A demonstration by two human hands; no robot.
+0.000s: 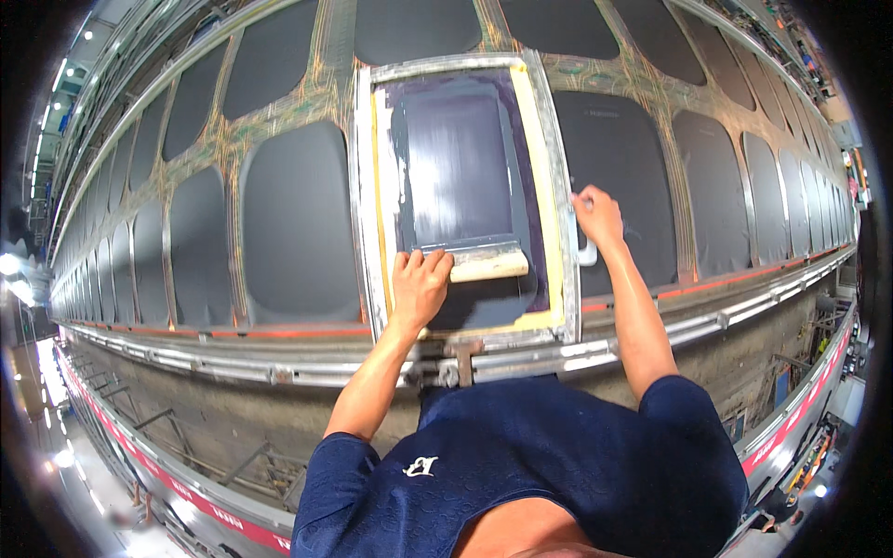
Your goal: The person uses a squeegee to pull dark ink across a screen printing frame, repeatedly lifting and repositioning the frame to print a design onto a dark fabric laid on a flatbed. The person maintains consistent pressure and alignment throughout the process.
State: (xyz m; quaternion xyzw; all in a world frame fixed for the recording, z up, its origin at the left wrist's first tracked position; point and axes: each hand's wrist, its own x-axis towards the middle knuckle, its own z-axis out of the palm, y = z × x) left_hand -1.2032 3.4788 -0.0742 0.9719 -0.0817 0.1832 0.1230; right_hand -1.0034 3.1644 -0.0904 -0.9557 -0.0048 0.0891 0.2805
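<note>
A screen-printing frame point(364, 186) with metal sides lies flat before me, its inner edges lined with yellow tape. Dark ink point(456, 167) covers the mesh, glossy in the middle. Toward the frame's near end, my left hand point(420, 284) is wrapped round the left part of a squeegee point(488, 264), which has a pale wooden grip and lies crosswise on the mesh. My right hand point(598, 216) is closed at the frame's right side, just above a white handle point(587, 251). What its fingers grip is hidden.
A long printing table point(219, 330) runs left and right under the frame, carrying rows of dark rounded panels point(298, 223) among patterned strips. Along its near edge goes a metal rail point(233, 363), with a clamp-like fitting point(451, 372) by the frame. Behind me stretches a red-and-white band point(186, 498).
</note>
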